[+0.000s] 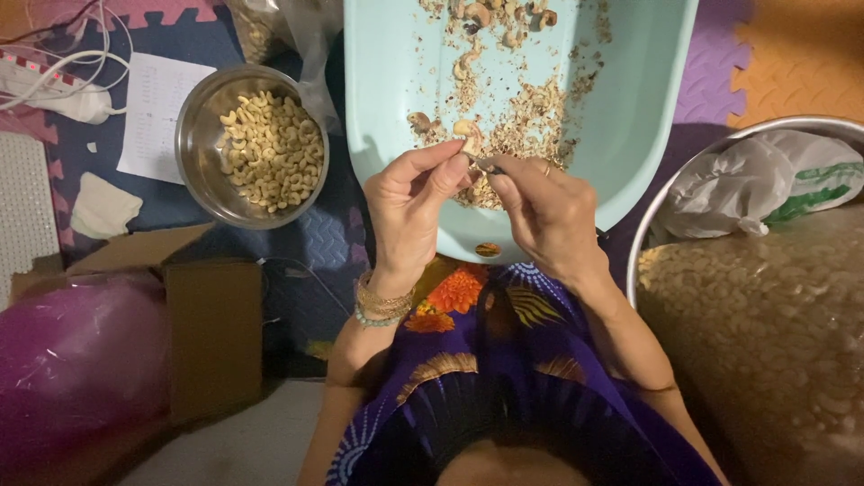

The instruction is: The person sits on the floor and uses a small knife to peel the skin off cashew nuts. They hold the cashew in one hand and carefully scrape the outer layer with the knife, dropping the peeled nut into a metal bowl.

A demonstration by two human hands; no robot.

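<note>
My left hand (412, 200) pinches a pale cashew nut (467, 131) between thumb and fingers over the near end of a light blue tray (396, 72). Close beside it, my right hand (544, 214) grips a small dark metal tool (490, 166), its tip touching the nut. The tray rests on my lap and holds husk scraps and several unpeeled nuts (504, 117). Gold bangles and a bead bracelet sit on my left wrist.
A steel bowl of peeled cashews (254, 144) stands to the left on foam floor mats. A big steel basin (765, 333) heaped with nuts and a white plastic bag (765, 180) is at right. A cardboard box (207, 333) and a purple bag (76, 351) lie near left.
</note>
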